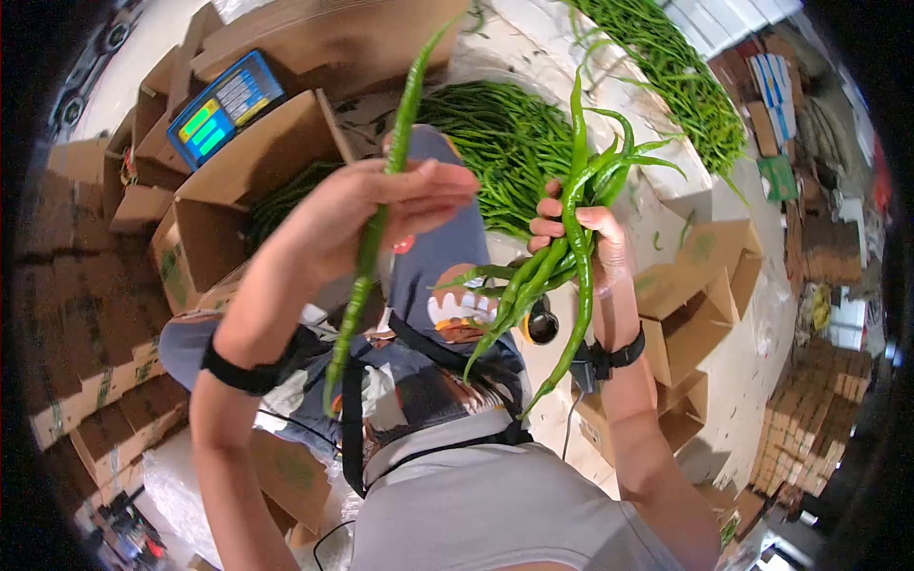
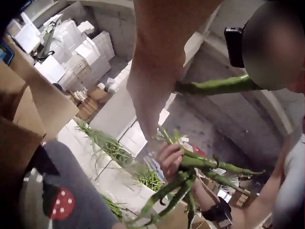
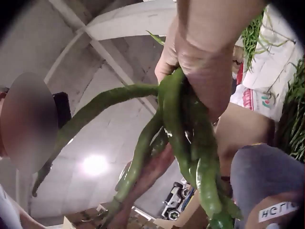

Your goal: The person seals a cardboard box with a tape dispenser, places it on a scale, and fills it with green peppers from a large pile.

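My left hand pinches one long green chili pepper, which extends beyond the hand at both ends. In the left wrist view, part of that pepper sticks out past the wrist toward the person's head. Across from it, my right hand grips a bunch of several long green chili peppers, their ends fanning out above and below the fist. Seen from the right wrist, the bunch hangs out below the hand, with one pepper curving off to the left. Both hands are raised above the lap.
A big heap of green peppers lies ahead, with more in a white-lined bin at the far right. An open cardboard box with peppers inside stands left, beside a blue scale display. More cardboard boxes sit right.
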Demonstrator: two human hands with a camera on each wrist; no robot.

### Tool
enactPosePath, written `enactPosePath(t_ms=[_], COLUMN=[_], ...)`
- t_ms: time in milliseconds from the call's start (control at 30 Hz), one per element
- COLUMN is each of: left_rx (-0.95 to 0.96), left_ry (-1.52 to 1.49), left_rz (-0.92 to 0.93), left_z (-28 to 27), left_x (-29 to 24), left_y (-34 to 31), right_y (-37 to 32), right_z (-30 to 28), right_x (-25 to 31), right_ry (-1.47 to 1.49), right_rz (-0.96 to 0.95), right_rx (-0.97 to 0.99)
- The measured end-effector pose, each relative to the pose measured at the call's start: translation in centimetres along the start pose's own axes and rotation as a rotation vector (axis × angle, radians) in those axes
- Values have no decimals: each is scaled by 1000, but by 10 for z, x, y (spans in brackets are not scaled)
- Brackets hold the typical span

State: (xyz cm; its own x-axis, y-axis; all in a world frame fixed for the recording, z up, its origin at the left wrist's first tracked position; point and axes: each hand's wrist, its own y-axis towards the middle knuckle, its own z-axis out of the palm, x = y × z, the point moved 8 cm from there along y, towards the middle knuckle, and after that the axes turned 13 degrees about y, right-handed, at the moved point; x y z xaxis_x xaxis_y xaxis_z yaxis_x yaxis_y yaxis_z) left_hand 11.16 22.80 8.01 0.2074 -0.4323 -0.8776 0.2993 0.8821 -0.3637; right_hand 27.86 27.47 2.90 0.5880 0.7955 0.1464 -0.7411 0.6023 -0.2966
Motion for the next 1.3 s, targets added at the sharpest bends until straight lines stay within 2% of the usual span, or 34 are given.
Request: enactPosePath(t_ms=[67,133,200,233,267,333,467,533,600,667,700,733,767,800,833,867,900,933,967,1033,1067,1133,1167,1233,1300], left_rx=[-2,5,48,-1,-49,-107,-164,-181,-250,-90,-180,-194,-200,-206,-82,19,120,220,210,350,347,369,343,311,275], left_ry=[-67,-211,-369,-384,-400,-550,-444,-369,-275,-359,-342,-341,-451,-561,-757,-837,-875,-911,-909,-1064,-1066,-1112,-1117,-1124,-1111], left_rz=[-15,-28,-1,-14,-28,70,114,351,384,339,338,336,315,294,414,491,534,576,572,616,604,600,597,569,532], left_z=[0,-2,5,5,6,6,-13,-28,-41,-40,-47,-52,-57,-60,-57,-57,-58,-59,-62,-59,-60,-62,-64,-64,-63], left_x=[14,33,43,51,58,64,65,61,61,64,60,65,76,85,78,69,69,69,69,64,65,65,66,67,68], left_y=[-6,-8,-11,-11,-14,-17,-37,-44,-54,-62,-70,-75,-79,-82,-85,-90,-92,-93,-92,-93,-91,-89,-88,-84,-80], right_y=[13,23,30,32,37,43,44,49,56,58,57,56,56,55,53,48,45,41,39,33,28,14,9,-7,-16], right_z=[2,7,0,11,20,44,60,64,80,94,102,114,117,118,121,125,122,111,93,66,56,29,17,-11,-35], right_x=[-17,-35,-46,-48,-63,-78,-110,-126,-135,-148,-154,-162,-159,-153,-149,-132,-113,-96,-80,-53,-41,-8,6,43,68], right_ry=[-110,-140,-439,-538,-549,-662,-705,-789,-1165,-1761,-1909,-2055,-2045,-1807,-1567,-1327,-1499,-1537,-1462,-1441,-1433,-1529,-1521,-1502,-1471], right_rz=[-2,47,89,-19,-6,-202,-272,-251,-407,-502,-551,-601,-596,-517,-440,-489,-556,-574,-542,-467,-465,-474,-473,-533,-561], right_rx=[-75,-40,-213,-195,-184,-118,-121,-62,63,142,179,218,228,308,378,215,157,67,1,-117,-127,-306,-333,-516,-579])
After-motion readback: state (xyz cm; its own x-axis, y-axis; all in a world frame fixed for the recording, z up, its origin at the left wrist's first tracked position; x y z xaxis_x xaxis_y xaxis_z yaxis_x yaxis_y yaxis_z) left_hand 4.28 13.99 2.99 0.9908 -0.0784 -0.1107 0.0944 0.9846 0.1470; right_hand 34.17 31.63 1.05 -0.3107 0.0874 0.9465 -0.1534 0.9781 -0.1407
